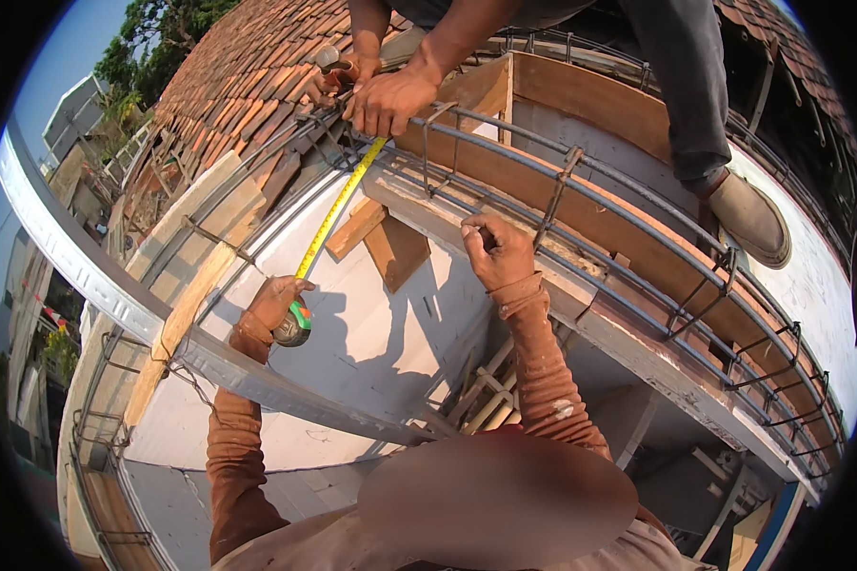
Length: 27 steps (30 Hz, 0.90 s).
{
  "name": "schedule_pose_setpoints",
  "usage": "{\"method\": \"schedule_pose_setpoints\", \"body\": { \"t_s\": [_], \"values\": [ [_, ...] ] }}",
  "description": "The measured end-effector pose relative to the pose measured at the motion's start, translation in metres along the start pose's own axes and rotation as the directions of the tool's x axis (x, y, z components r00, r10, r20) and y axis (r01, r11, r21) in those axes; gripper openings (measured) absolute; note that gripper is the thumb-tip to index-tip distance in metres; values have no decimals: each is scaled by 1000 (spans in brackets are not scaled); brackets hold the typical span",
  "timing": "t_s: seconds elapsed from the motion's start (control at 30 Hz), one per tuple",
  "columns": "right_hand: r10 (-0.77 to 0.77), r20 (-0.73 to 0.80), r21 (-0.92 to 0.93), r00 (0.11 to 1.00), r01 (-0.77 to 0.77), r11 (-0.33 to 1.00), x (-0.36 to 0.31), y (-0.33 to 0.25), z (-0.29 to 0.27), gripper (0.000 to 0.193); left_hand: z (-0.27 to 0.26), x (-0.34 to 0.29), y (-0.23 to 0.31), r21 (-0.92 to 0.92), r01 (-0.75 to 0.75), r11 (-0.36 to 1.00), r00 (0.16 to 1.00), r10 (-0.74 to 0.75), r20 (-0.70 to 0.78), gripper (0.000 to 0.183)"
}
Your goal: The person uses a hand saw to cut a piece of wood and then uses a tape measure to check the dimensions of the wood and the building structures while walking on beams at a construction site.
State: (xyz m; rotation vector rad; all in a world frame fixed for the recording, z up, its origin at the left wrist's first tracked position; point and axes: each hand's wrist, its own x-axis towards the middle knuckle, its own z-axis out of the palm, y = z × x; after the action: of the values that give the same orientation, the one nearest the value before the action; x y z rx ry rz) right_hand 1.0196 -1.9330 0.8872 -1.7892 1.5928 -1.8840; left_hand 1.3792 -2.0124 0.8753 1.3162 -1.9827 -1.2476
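Note:
My left hand (pixel 274 303) is closed round a tape measure (pixel 293 326) with a green and orange case. From it the yellow tape blade (pixel 338 213) runs up and away to a co-worker's hand (pixel 393 99), which covers its far end. My right hand (pixel 500 252) is curled into a loose fist, with nothing visible in it. It is beside the steel rebar cage (pixel 555 198), above the long ledge (pixel 581 295). The co-worker's other hand (pixel 360 71) is round a tool with a dark metal head (pixel 328 59).
A curved metal channel (pixel 86 257) crosses at the left, against a wooden board (pixel 176 328). Brown formwork boards (pixel 590 100) stand behind the rebar. The co-worker's shoe (pixel 750 219) is on a white surface at the right. Roof tiles (pixel 229 90) rise behind; loose timber (pixel 490 390) lies below.

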Motion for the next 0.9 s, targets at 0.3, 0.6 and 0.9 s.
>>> {"method": "schedule_pose_setpoints", "body": {
  "t_s": [0.3, 0.6, 0.9],
  "values": [
    [-36, 29, -53, 999, 37, 998, -1, -2, 7, 7, 16, 5, 14, -130, -84, 988, 991, 69, -116, 38],
    [-86, 55, 14, 995, 85, 996, -2, 4, 2, 9, 22, -16, -42, -171, -96, 981, 980, 63, -187, 27],
    [-172, 127, 171, 977, 149, 974, -61, 2, -45, 10, 96, -98, -185, -517, 298, 802, 814, -497, -301, 27]
  ]
}}
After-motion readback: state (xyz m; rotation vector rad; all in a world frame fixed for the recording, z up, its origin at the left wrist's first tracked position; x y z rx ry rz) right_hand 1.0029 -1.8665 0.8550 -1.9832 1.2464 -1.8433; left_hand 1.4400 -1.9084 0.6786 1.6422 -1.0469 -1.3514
